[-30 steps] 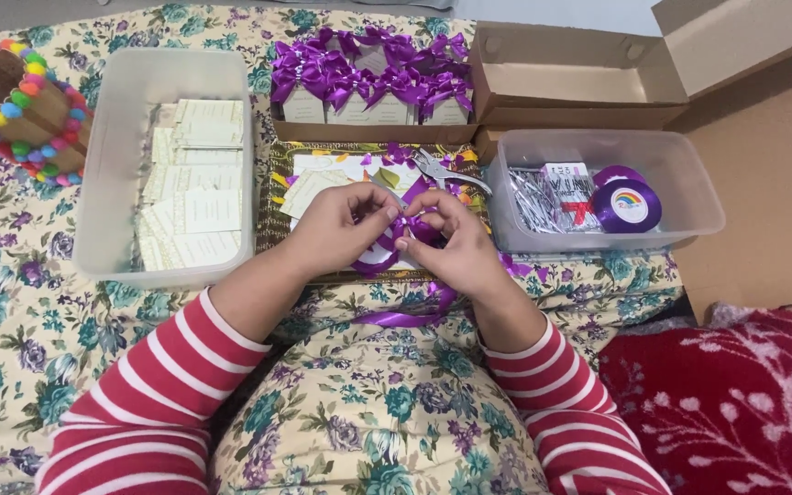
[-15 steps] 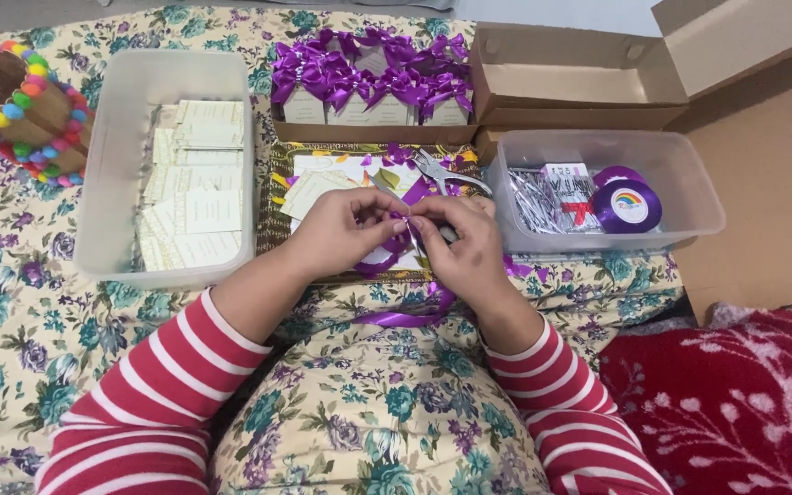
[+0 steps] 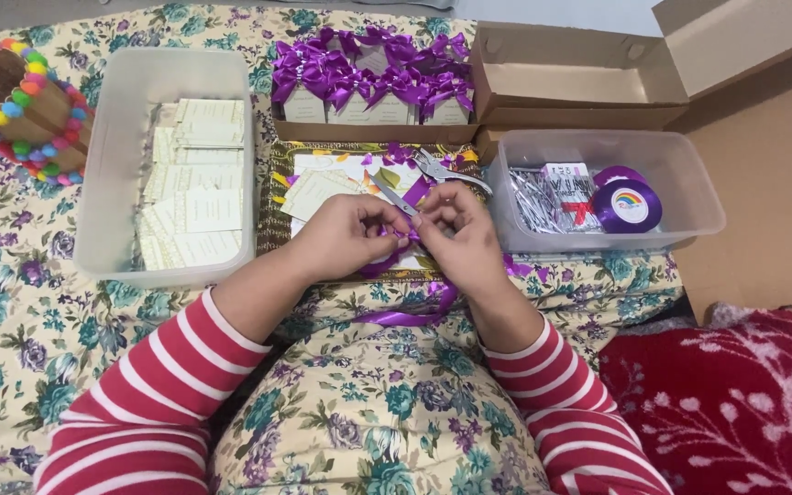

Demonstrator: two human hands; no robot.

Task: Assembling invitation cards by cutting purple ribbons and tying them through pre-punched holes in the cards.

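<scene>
Head camera view, looking down at a person in red and white striped sleeves seated before a floral cloth. Both hands meet at the centre. The left hand (image 3: pixel 346 234) and the right hand (image 3: pixel 460 234) each have their fingers pressed together, pinching a purple ribbon (image 3: pixel 405 316) between the fingertips; the ribbon trails down from the hands and loops across the lap. Just behind the hands lies a small pair of scissors (image 3: pixel 437 170) on a patterned tray (image 3: pixel 272 220) that also carries loose cream cards. To the left, near the left forearm, sits a clear plastic tub (image 3: pixel 121 165) filled with stacked cream cards. At the far left edge stands a brown wooden holder (image 3: pixel 20 105) ringed with coloured beads. Behind the tray, a low cardboard box (image 3: pixel 373 131) holds rows of small cream favour boxes topped with purple bows. To the right, another clear tub (image 3: pixel 689 197) holds a spool of purple ribbon (image 3: pixel 628 204) and silver twist ties. An open cardboard box (image 3: pixel 579 69) lies behind it. A red patterned blanket (image 3: pixel 735 403) fills the lower right corner.
</scene>
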